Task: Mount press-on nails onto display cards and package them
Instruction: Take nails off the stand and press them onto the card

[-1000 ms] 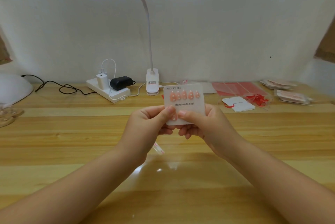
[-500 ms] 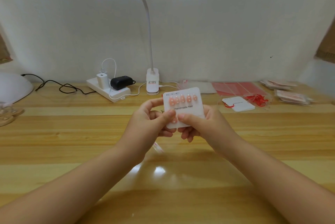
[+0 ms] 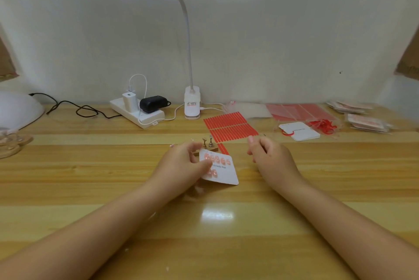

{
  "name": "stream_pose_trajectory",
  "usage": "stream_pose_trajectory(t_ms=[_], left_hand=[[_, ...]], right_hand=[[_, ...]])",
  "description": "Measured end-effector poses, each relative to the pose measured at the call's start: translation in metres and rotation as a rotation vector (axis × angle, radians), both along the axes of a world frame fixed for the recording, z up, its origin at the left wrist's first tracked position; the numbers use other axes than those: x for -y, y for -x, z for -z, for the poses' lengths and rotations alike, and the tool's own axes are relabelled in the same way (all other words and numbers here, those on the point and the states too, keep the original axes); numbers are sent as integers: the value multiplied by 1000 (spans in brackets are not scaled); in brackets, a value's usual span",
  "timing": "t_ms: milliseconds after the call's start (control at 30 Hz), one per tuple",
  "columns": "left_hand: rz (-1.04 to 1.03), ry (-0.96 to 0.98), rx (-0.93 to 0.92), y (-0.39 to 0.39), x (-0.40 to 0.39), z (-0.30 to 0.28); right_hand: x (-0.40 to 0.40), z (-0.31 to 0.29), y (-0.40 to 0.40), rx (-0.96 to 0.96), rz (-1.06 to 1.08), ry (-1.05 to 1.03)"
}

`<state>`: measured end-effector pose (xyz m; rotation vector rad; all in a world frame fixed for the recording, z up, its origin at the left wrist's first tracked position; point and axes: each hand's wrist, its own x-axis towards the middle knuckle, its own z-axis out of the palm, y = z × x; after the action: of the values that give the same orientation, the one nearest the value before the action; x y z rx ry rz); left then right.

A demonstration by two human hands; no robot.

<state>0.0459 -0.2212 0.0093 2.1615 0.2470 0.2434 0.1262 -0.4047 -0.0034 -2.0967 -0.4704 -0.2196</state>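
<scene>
Display card [image 3: 223, 172] is in my left hand [image 3: 184, 164], held low over the tabletop [image 3: 90, 166] near centre, tilted w/ its right corner dipping toward the wood; can't tell if that corner touches. Thumb on the card's front left edge, other fingers curled behind it, so left is gripping the card. Card is white, printed text mid-face, a row of pink press-on nails [image 3: 216, 159] across the top and a couple more lower left by my thumb; exact count blurry. My right hand [image 3: 268, 154] is off the card, just right of it and apart, fingers loosely curled, holding nothing I can see. Just behind the card: small wooden block w/ two metal nail stands [image 3: 208, 142] sticking up, partly hidden by the card and my left fingers. Behind that, red adhesive strip sheet [image 3: 230, 126] lying flat, a few strips trailing down beside the block. Further right: a white tag card w/ red string [image 3: 299, 131], a bunch of red ties [image 3: 323, 125], red-tinted clear sheets [image 3: 294, 111], and packaged sets [image 3: 365, 121] stacked at far right. Back centre: clip lamp [image 3: 192, 105], lit bar overhead. Left of it a white power strip [image 3: 136, 112] w/ a white charger and black adapter plugged in, black cable running left. White dome nail lamp [image 3: 18, 109] at far left edge.
</scene>
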Motion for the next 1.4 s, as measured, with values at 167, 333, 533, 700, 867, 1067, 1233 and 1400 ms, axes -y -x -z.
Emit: stream_pose_trajectory(t_ms=[167, 333, 533, 700, 867, 1067, 1233, 1400], left_hand=[[-54, -561, -120, -1, -4, 1], [-46, -616, -96, 0, -4, 1], [-242, -582, 359, -5, -22, -3], [-249, -177, -23, -19, -49, 0], [-163, -277, -12, -21, -55, 8], [-122, -281, 169, -16, -53, 10], [-83, -109, 377, -9, -32, 5], [27, -75, 426, 0, -3, 8]], right_hand=[[-1, 7, -1, 29, -45, 22], [-2, 11, -4, 34, -53, 93], [-2, 11, -4, 60, -48, 128], [-2, 10, -3, 59, -56, 139], [-3, 11, -3, 58, -59, 138], [-3, 10, -1, 65, -87, 68], [-3, 5, 10, 242, -132, -52], [-9, 4, 18, 434, -151, -37]])
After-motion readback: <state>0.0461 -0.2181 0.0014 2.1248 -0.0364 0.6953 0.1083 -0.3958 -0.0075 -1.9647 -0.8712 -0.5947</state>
